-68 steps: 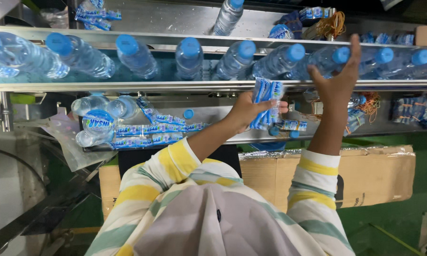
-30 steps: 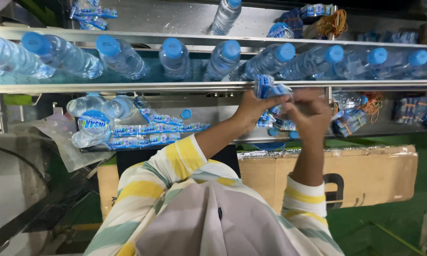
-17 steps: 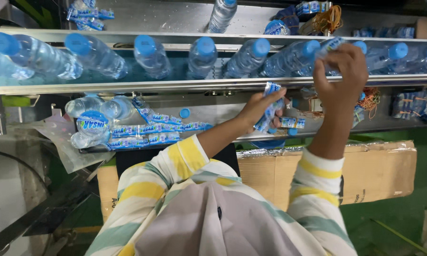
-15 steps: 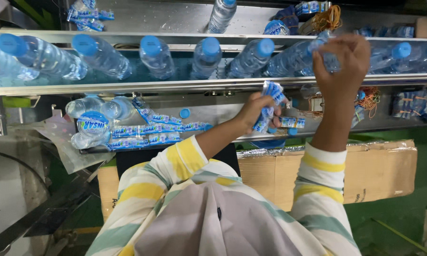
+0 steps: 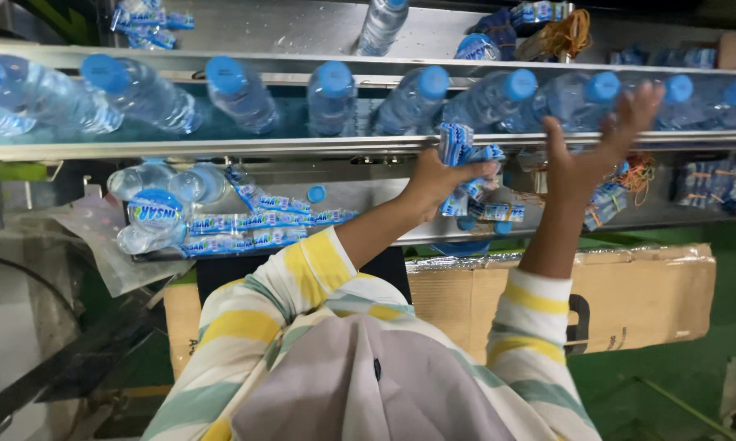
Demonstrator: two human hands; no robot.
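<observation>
Clear plastic water bottles with blue caps [image 5: 413, 98] stand in a row on a steel conveyor [image 5: 221, 147] across the top of the view. My left hand [image 5: 437, 175] grips a bundle of blue and white label sleeves [image 5: 458, 143] just below the conveyor's near rail. My right hand [image 5: 592, 151] is raised with fingers spread, its fingertips at a bottle [image 5: 584, 98] on the line. It holds nothing that I can see.
Loose bottles [image 5: 151, 208] and a strip of labels [image 5: 253, 224] lie on a lower steel shelf at the left. More label bundles [image 5: 715, 192] lie at the right. A brown cardboard box [image 5: 645, 294] stands below on a green floor.
The bottles have travelled rightward along the conveyor. My right hand, closed at a bottle's neck half a second ago, has opened and spread its fingers. My left hand keeps the labels.
</observation>
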